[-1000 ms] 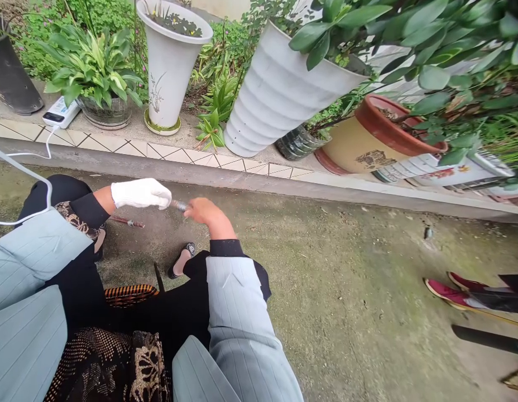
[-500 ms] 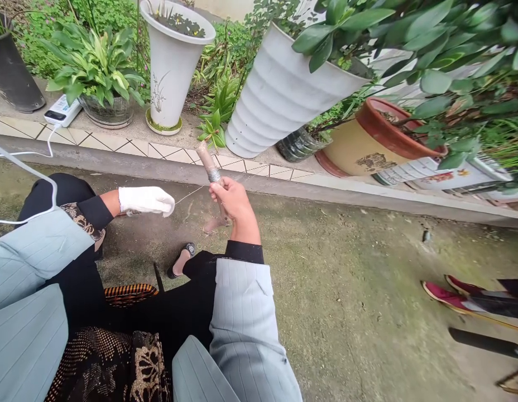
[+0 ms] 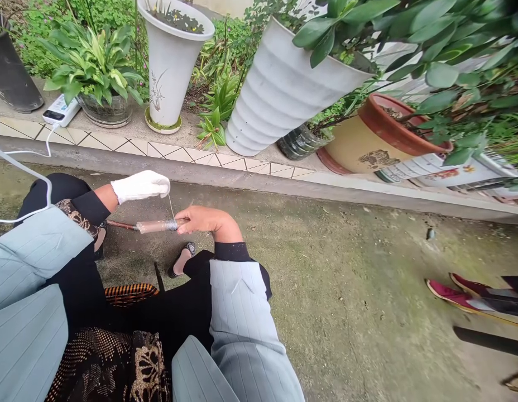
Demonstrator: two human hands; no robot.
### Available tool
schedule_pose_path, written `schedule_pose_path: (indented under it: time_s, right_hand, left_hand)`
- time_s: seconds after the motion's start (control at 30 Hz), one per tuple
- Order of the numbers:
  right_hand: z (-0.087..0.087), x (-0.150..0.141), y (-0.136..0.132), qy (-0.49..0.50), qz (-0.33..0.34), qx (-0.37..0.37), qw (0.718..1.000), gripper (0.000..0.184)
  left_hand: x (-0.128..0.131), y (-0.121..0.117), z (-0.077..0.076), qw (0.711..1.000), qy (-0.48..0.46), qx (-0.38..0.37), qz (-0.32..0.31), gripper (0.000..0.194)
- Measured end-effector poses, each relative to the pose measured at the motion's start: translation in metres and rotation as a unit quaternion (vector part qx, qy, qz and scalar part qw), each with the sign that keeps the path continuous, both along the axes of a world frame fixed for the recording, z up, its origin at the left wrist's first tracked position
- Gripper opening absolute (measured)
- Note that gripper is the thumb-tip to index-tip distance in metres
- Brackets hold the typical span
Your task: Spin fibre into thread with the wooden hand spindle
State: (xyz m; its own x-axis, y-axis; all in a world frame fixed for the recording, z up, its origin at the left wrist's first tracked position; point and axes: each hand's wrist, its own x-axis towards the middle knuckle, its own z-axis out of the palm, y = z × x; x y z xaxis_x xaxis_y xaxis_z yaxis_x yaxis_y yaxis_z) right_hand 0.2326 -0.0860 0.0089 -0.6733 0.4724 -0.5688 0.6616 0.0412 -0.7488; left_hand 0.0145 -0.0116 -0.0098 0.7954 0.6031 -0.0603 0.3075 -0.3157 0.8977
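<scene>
My left hand (image 3: 140, 186), in a white glove, is closed in a pinch on a thin pale thread (image 3: 171, 207) that runs down to a stick. My bare right hand (image 3: 204, 220) grips the right end of that brownish stick (image 3: 152, 225), which lies level and points left. A band of grey thread (image 3: 171, 224) is wound round the stick just left of my fingers. Both hands hover above my knees, over the concrete ground (image 3: 326, 262).
A tiled ledge (image 3: 167, 149) carries white planters (image 3: 169, 67), a big ribbed white pot (image 3: 279, 89), a tan pot (image 3: 368, 139) and a white power bank (image 3: 60, 110) with a cable. Another person's red shoes (image 3: 447, 293) are at right. A sandalled foot (image 3: 181, 258) rests below my hands.
My right hand swung the stick from upright down to level, pointing left. My gloved hand rose slightly and still pinches the thread, which now drops down to the winding.
</scene>
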Motion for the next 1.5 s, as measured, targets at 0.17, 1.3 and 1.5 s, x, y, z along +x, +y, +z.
schedule_pose_path:
  time_s: [0.17,1.3,1.5]
  right_hand:
    - [0.015,0.022,-0.002,0.115,-0.196,0.083,0.97,0.017]
    - [-0.014,0.035,0.016,-0.075,-0.472,0.203,0.854,0.016]
    - [-0.021,0.0,0.013,-0.245,-0.12,0.068,0.959,0.009]
  left_hand:
    - [0.004,-0.002,-0.016,0.998,-0.013,-0.058,-0.002,0.035]
    - [0.007,-0.019,0.0,0.976,0.044,-0.1,-0.186,0.031]
    - [0.0,-0.012,0.009,0.991,0.035,-0.022,-0.13,0.028]
